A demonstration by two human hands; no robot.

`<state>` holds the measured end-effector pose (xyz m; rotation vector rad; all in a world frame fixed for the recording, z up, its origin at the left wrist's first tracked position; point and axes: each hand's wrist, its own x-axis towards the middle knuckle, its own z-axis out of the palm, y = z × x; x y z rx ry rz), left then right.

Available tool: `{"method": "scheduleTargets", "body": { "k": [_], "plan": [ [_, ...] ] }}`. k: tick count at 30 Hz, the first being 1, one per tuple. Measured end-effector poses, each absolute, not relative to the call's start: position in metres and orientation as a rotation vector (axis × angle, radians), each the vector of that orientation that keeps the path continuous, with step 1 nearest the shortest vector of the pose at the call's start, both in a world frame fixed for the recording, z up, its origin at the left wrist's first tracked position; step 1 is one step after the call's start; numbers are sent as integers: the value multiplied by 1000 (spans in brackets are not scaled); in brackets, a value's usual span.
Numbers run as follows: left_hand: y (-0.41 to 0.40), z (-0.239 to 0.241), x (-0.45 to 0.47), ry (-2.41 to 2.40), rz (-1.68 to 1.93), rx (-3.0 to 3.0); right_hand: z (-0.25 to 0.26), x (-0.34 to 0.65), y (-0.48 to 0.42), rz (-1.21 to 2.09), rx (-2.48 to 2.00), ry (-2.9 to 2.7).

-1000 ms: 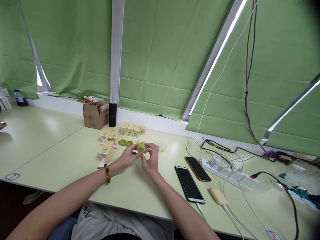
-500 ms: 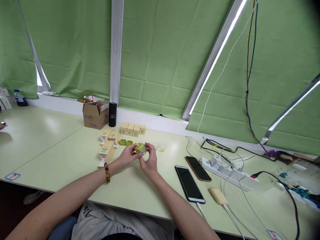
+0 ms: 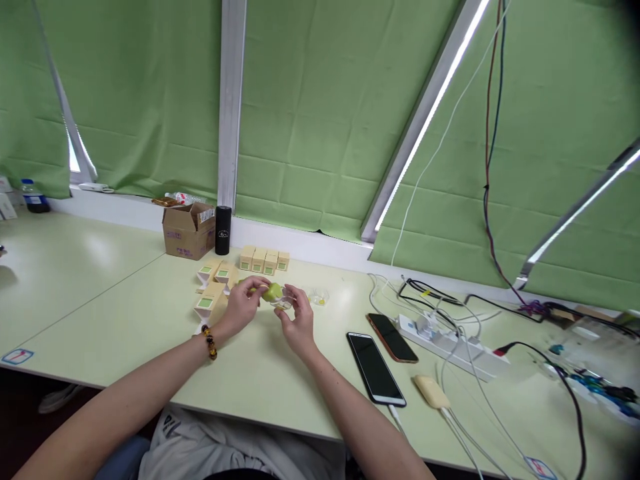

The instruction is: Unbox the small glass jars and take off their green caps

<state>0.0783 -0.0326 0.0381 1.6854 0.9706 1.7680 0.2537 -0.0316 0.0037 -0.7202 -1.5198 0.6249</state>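
Observation:
My left hand (image 3: 241, 308) pinches a small round green piece (image 3: 273, 291) just above the pale green table (image 3: 125, 313). My right hand (image 3: 297, 320) holds a small clear plastic shell (image 3: 284, 302) right beside it, fingers curled round it. The two pieces sit close together, slightly apart. A beaded bracelet (image 3: 209, 342) circles my left wrist. Several small tan boxes (image 3: 264, 260) stand in a row behind my hands, and opened tan boxes (image 3: 210, 297) lie to the left of them.
A cardboard box (image 3: 187, 230) and a black cylinder (image 3: 223, 230) stand by the window sill. Two phones (image 3: 376, 377) (image 3: 393, 337), a beige charger (image 3: 430, 391), a white power strip (image 3: 453, 342) and tangled cables lie to the right. Another clear shell (image 3: 319, 297) rests near my right hand.
The green piece has come away from the clear shell: my left hand now holds it a little to the left, and my right hand keeps the shell. The view shifted slightly.

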Motion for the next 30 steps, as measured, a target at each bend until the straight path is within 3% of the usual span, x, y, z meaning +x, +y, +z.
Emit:
{"method": "scheduleTargets", "body": {
  "k": [4,7,11,16,30],
  "plan": [
    [-15,45,70,940,1936,1272,4,258,-25,782,-698,-1362],
    [-2,45,63,891,1831,1044,6,260,-23,847,-656,-1283],
    [9,42,65,842,1675,842,11,260,-27,639,-633,-1368],
    [15,43,81,786,1642,791,13,262,-32,337,-645,-1496],
    [4,23,76,766,1623,885,7,261,-33,374,-595,-1484]
  ]
}}
